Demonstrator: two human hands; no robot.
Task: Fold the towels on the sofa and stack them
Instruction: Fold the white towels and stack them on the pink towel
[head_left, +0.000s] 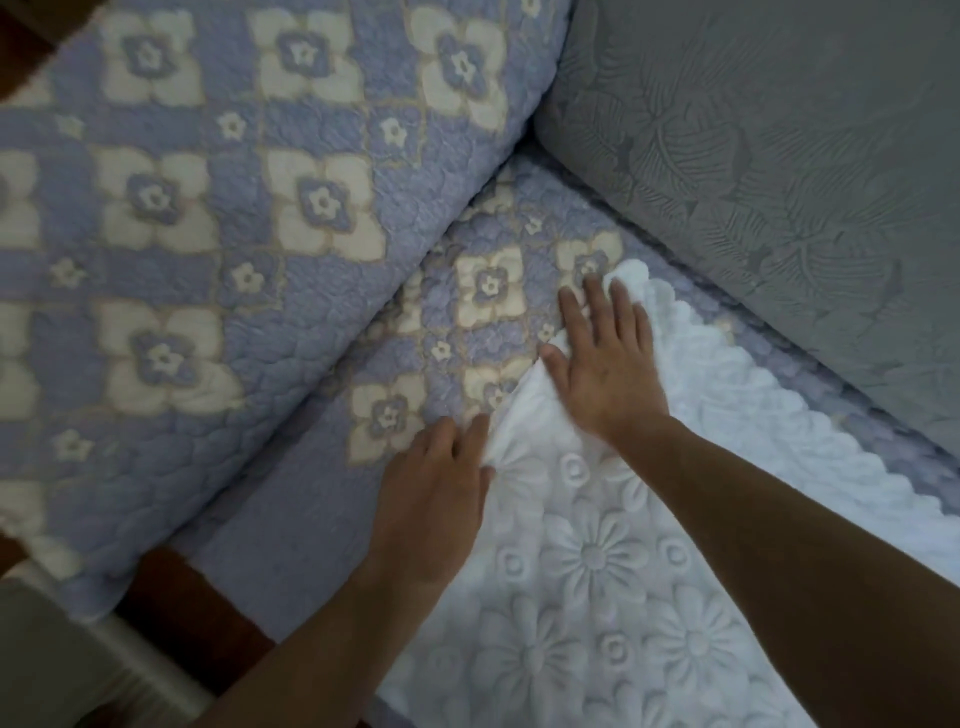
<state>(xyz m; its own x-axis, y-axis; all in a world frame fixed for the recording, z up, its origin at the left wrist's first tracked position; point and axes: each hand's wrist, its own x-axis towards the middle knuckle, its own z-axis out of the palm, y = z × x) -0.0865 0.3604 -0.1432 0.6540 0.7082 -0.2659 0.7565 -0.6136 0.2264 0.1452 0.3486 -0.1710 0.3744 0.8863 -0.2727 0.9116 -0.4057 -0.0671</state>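
A white towel (597, 561) with an embossed flower pattern and a scalloped edge lies spread on the sofa seat (322, 488), which wears a lilac quilted cover with cream flowers. My right hand (602, 353) lies flat on the towel's far part with straight fingers, pressing it down. My left hand (436, 488) rests at the towel's left edge, fingers mostly straight, its fingertips touching a raised fold of the cloth there. Whether it pinches the fold is unclear.
The lilac flowered armrest (208, 208) rises to the left of the seat. A grey embossed back cushion (779, 156) stands behind the towel on the right. Dark wood (176, 597) of the sofa frame shows at the lower left.
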